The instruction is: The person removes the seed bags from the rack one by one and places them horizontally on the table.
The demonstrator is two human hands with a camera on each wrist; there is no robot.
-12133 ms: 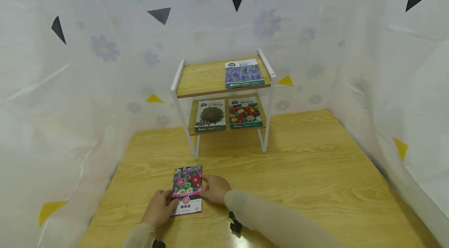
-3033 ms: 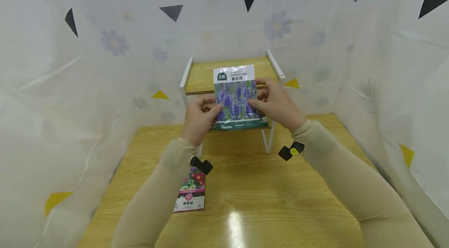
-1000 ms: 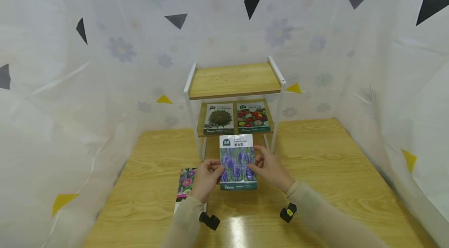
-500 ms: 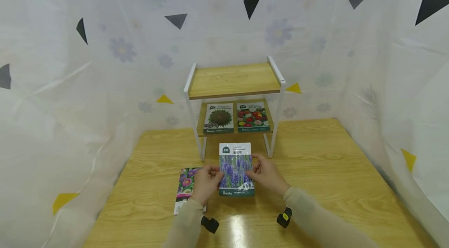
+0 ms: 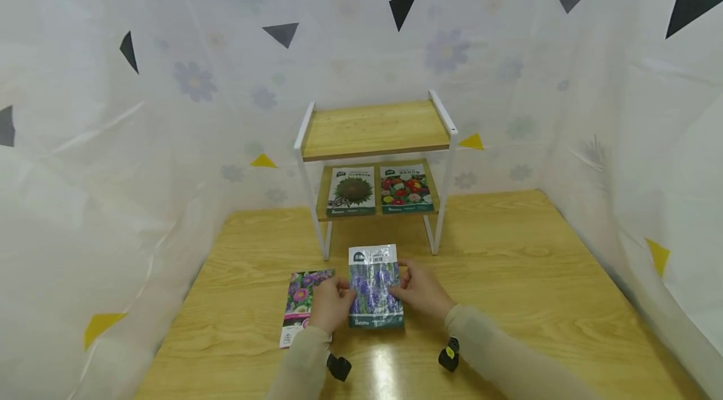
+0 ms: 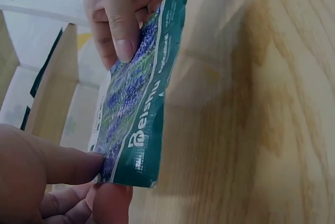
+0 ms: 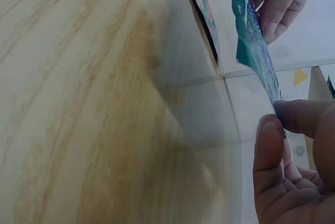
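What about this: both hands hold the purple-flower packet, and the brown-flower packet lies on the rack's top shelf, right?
Not the shelf: the head view shows the brown-flower packet on the lower shelf. The left hand and right hand do hold the purple-flower packet.

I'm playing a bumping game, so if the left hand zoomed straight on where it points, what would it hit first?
The purple flower packet: the left hand pinches its edge. Past it, the line seems to run toward the lower shelf, though height is unclear.
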